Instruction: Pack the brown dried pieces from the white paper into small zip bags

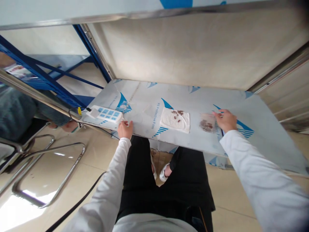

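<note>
My left hand [125,129] rests at the shelf's front edge, beside the right end of a white power strip [106,114]. Its fingers are loosely curled with the thumb apart, and I see nothing held in them. On the right, my right hand [226,120] pinches the right edge of a small clear plastic bag [207,123] with brown pieces inside. Between the hands lies a folded white cloth [170,120], with several small brown pieces [178,116] on top of it. The kind of these pieces is too small to tell.
The shelf [142,96] is covered in printed protective film. An upper shelf [120,16] overhangs the far side. Blue metal framing [43,69] stands on the left, near a chair [49,180] and a seated person's legs [31,106]. A black cable [79,203] crosses the floor.
</note>
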`<state>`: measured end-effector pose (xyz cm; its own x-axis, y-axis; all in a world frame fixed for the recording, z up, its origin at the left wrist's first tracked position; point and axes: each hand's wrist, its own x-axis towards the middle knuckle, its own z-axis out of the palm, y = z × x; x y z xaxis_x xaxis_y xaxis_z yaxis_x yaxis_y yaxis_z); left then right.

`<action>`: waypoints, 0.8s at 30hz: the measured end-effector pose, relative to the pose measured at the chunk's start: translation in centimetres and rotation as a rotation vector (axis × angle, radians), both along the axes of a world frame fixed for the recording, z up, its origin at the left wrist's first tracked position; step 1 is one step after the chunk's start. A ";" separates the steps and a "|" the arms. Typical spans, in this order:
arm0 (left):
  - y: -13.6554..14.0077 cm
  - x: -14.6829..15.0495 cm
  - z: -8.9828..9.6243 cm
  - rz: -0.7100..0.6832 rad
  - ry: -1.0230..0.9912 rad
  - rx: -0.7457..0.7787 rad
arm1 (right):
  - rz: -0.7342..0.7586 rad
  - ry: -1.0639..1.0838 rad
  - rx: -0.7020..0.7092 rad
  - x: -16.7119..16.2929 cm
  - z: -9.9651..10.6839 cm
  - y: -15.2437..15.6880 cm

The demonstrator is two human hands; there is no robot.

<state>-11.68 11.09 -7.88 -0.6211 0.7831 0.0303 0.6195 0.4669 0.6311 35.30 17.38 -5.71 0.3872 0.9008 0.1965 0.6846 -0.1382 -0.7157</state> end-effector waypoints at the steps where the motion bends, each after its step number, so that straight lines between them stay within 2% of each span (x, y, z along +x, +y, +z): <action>1: 0.2 -0.1 -0.2 0.013 -0.004 -0.030 | -0.035 -0.081 0.015 0.1 -0.2 0.1; 4: 0.6 -0.1 -0.6 0.081 -0.008 -0.095 | -0.081 -0.333 0.100 -0.6 -0.3 -0.5; 7: 0.7 -0.3 -0.8 0.135 -0.010 -0.126 | 0.040 -0.431 0.229 -2.8 0.0 -2.5; 10: 0.6 -0.8 -0.7 0.129 -0.021 -0.133 | 0.154 -0.415 0.338 -6.6 0.7 -5.7; 13: 0.1 -0.9 -0.2 0.099 -0.024 -0.100 | 0.242 -0.299 0.392 -11.4 1.4 -9.2; 16: -1.3 0.2 1.0 0.059 -0.019 -0.029 | 0.324 -0.106 0.357 -16.5 2.2 -11.9; 19: -3.6 2.6 2.7 -0.022 -0.045 0.054 | 0.465 0.166 0.206 -21.4 3.2 -13.4; 21: -5.4 4.8 3.8 -0.125 -0.142 0.169 | 0.529 0.318 0.115 -24.3 4.0 -13.7; 24: -7.7 7.7 4.9 -0.240 -0.331 0.297 | 0.517 0.460 0.048 -26.9 4.7 -13.4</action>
<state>-3.98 3.36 -3.00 -0.4384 0.8926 0.1054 0.4315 0.1061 0.8959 8.38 3.95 -0.98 -0.0356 0.9865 0.1598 0.2795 0.1634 -0.9461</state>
